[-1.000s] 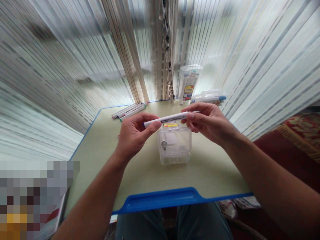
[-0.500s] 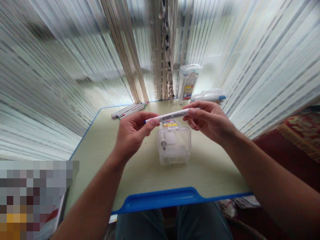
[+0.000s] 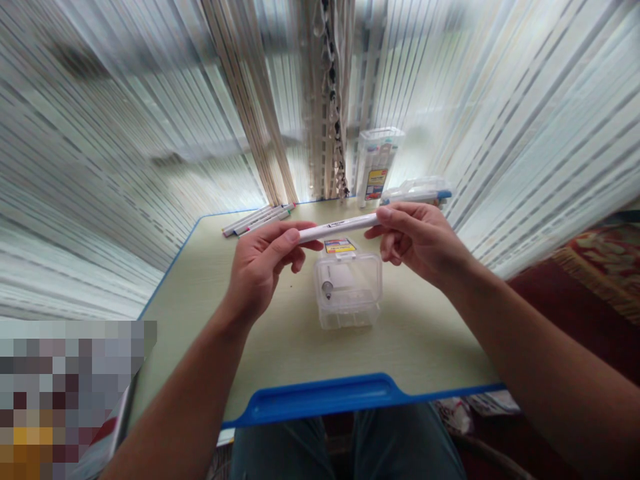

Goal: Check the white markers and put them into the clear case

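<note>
A white marker (image 3: 340, 228) with dark print on its barrel is stretched level between my hands, above the table. My left hand (image 3: 270, 257) pinches its left end between thumb and fingers, hiding the tip there. At the other end, my right hand (image 3: 413, 233) grips it with thumb and forefinger, the remaining fingers curled. Below the marker lies a clear plastic case (image 3: 349, 283) with a yellow label near its far end; inside, a single pen-like item with a grey tip shows through the wall.
Several white markers (image 3: 260, 219) lie together at the table's back left edge. A clear case of markers (image 3: 380, 167) stands upright at the back, beside another clear case (image 3: 420, 191) lying down. A blue pen tray (image 3: 325, 399) runs along the near edge. String curtains (image 3: 125, 133) hang behind.
The marker has shifted slightly in my fingers; its blue left end, visible before, is now covered by my left hand. My left fingers have moved a little. The cases stay put.
</note>
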Tool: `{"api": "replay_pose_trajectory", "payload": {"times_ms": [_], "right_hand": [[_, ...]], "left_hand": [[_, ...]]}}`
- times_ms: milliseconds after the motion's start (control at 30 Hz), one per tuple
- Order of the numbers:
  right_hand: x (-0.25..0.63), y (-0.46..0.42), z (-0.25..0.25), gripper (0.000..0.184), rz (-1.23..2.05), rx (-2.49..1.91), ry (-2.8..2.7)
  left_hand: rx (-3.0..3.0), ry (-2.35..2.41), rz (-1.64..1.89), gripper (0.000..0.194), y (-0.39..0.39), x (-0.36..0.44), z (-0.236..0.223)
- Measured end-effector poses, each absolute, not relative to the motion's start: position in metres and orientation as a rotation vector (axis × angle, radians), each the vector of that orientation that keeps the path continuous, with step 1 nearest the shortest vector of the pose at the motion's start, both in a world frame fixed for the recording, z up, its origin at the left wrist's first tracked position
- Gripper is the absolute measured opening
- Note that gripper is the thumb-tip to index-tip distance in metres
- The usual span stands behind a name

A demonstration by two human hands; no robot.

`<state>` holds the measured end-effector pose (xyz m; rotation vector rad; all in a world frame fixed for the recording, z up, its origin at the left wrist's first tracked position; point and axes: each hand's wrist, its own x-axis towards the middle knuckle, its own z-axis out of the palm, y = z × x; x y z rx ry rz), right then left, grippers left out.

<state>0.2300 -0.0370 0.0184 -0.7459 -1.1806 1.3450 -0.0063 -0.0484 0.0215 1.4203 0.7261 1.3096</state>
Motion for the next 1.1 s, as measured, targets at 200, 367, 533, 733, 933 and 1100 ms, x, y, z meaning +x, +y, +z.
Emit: {"api": "replay_pose_trajectory", "payload": {"times_ms": [200, 367, 533, 733, 933, 1100], "right_hand": [[0.2307, -0.0367, 0.0186, 0.029, 1.362, -0.751, -1.207], [0.2310, -0.0361, 0.0176, 0.021, 1.349, -0.727, -1.247], [0.2303, -0.0367, 0.0162, 0.018, 1.322, -0.722, -1.286], [0.2285, -0.0385, 0.0168, 0.021, 1.280, -0.754, -1.324], [0.2308, -0.0354, 0.0132, 0.025, 1.164, -0.790, -1.373], [0.2333, -0.0318, 0.0091, 0.032, 1.043, -0.831, -1.436]], "left_hand": [[1.390, 0.752, 1.346, 0.023, -0.0481, -0.0054, 0.0224], [1.409, 0.783, 1.406, 0.019, -0.0461, -0.0057, 0.0210], [1.417, 0.811, 1.468, 0.018, -0.0451, -0.0066, 0.0199], [1.449, 0.808, 1.509, 0.023, -0.0452, -0.0065, 0.0195], [1.473, 0.776, 1.566, 0.025, -0.0438, -0.0038, 0.0167], [1.459, 0.732, 1.578, 0.027, -0.0451, 0.0006, 0.0164]]}}
